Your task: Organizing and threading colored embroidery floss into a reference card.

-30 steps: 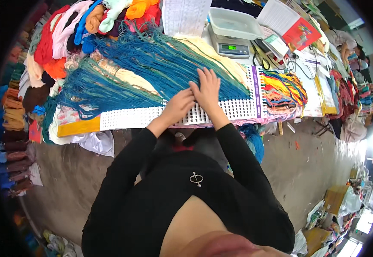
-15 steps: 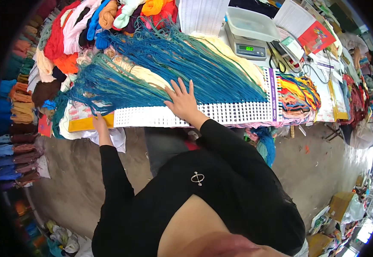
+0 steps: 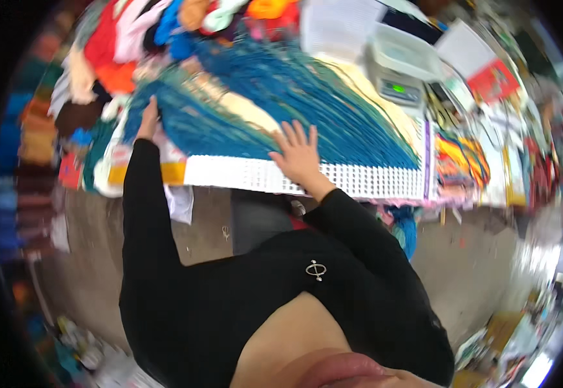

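Head view: blue-green yarn strands (image 3: 359,126) fan out behind a white perforated card (image 3: 372,180). Right hand (image 3: 299,156): grip flat, fingers apart, over both. Left hand (image 3: 148,119): at their left end; grip unclear from here. Dragging could tangle loose ends. Purple band (image 3: 428,158) lettering: too blurred to read.

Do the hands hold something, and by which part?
The right hand is spread over the blue yarn, gripping nothing; whether the left hand grips the yarn's left end is unclear.
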Tool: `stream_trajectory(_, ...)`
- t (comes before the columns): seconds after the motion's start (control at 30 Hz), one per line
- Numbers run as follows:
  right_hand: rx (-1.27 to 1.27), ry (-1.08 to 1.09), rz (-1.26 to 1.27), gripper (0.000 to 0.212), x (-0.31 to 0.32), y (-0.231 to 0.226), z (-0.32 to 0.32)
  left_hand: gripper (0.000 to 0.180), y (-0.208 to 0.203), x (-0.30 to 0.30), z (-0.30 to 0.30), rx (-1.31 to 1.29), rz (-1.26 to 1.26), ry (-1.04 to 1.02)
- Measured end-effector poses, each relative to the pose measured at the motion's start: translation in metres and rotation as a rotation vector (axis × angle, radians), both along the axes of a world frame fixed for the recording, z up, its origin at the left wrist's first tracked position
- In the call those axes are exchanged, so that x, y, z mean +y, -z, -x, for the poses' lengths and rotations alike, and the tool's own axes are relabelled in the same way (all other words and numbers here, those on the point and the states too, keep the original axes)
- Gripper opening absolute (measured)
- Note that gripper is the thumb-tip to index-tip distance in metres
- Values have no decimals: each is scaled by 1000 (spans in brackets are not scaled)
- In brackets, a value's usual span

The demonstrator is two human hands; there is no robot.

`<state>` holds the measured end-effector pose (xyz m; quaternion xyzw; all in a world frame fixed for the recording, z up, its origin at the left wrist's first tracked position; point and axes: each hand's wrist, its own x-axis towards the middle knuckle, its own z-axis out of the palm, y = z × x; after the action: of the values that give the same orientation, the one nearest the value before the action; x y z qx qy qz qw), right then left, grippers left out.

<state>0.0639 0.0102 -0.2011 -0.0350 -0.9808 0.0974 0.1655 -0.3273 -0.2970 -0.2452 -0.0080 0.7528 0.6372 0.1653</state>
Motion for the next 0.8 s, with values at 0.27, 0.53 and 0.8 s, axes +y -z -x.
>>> stream_trajectory(0.27,105,-202,159,52,-84,-30,48,46,-6,-136,-16,512,675,-724)
stream_trajectory(0.53,6,-541,87,48,-173,5,93,73,-6,-120,16,275,203,-549)
stream_trajectory(0.8,-26,-500,82,47,-165,3,97,55,-43,-92,23,362,88,196)
